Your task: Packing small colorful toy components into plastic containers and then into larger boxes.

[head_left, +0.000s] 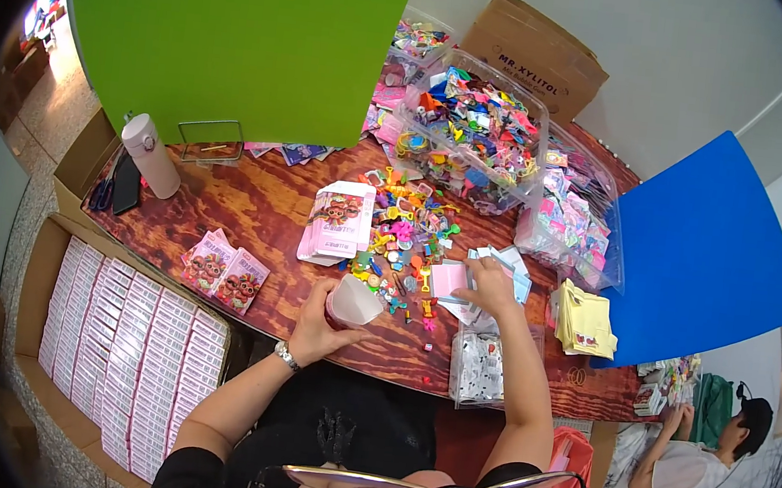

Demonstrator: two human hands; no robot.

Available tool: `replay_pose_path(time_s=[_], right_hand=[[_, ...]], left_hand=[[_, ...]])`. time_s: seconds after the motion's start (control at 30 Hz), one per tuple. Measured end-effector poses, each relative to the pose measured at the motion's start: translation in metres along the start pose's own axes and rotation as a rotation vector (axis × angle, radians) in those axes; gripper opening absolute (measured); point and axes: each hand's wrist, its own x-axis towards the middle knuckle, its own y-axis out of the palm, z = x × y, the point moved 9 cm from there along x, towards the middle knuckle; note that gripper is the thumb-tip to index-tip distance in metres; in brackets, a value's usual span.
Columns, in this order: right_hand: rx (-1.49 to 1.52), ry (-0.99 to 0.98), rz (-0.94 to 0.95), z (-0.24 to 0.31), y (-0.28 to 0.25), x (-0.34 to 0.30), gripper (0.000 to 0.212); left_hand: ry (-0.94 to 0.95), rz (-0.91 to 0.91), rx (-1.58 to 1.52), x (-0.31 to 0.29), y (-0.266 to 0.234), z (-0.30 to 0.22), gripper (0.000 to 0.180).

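Note:
My left hand (318, 328) is wrapped round a small pink box (355, 301) whose top stands open, showing its pale inside. My right hand (491, 286) lies over a loose pile of small cards, with thumb and fingers apart; its fingertips touch a pink card (447, 279). White and pale blue cards (511, 258) stick out round that hand. Between the hands and beyond them spreads a heap of small colourful plastic toys (405, 217). A stack of flat pink boxes (337, 224) with printed characters rests on the heap's left side.
Two more pink boxes (224, 270) lie at left, near a bottle (151, 157). Rows of packed boxes fill a carton (42, 307). Clear bins (539, 155) stand at the back. Yellow packets (585, 322) and a clear container (479, 368) are at right. A person (696, 467) works beyond.

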Motion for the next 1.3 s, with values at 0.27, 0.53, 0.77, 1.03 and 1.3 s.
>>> replay_pose_path(time_s=[0.27, 0.53, 0.77, 1.03, 1.3], right_hand=[[0.052, 0.026, -0.139, -0.002, -0.003, -0.006, 0.065], [0.631, 0.099, -0.109, -0.054, 0.013, 0.011, 0.038], [0.671, 0.098, -0.067, -0.053, 0.007, 0.005, 0.024], [0.748, -0.302, -0.246, 0.099, -0.114, -0.066, 0.023], [0.479, -0.62, -0.439, 0.197, -0.14, -0.094, 0.036]], left_hand=[[-0.145, -0.038, -0.044, -0.003, -0.002, 0.011, 0.083], [-0.115, -0.038, -0.063, 0.0, -0.003, 0.005, 0.085], [-0.071, -0.059, -0.02, 0.002, -0.005, 0.0, 0.084], [-0.112, -0.121, 0.042, -0.002, -0.01, 0.006, 0.072], [0.126, -0.24, 0.273, -0.001, -0.018, -0.029, 0.081]])
